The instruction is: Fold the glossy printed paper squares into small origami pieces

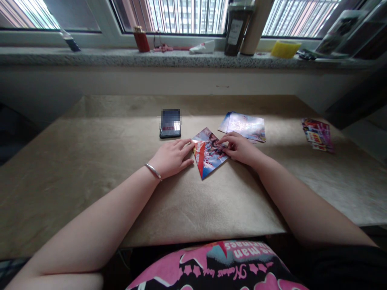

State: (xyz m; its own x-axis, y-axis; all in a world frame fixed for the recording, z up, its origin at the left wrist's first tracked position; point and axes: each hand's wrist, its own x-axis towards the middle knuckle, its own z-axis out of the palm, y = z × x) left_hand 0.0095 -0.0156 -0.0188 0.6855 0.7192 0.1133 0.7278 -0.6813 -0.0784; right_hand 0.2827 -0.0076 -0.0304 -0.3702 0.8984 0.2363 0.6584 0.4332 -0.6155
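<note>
A glossy printed paper sheet (pixel 213 159), folded at its left corner so that a red and yellow strip shows, lies turned like a diamond on the table. My left hand (pixel 173 158), with a silver bangle at the wrist, rests flat with its fingers stretched out, the fingertips touching the sheet's left edge. On the other side, my right hand (pixel 240 149) has its fingers curled onto the sheet's upper right edge. Just behind that hand lies a small stack of similar printed sheets (pixel 246 125).
A dark phone (pixel 170 123) lies beyond my left hand. At the table's (pixel 90 161) right side is a pile of red and purple printed papers (pixel 318 135). On the stone windowsill (pixel 105 59) stand a red bottle (pixel 141 40), a dark jar (pixel 237 32) and a yellow roll (pixel 285 49).
</note>
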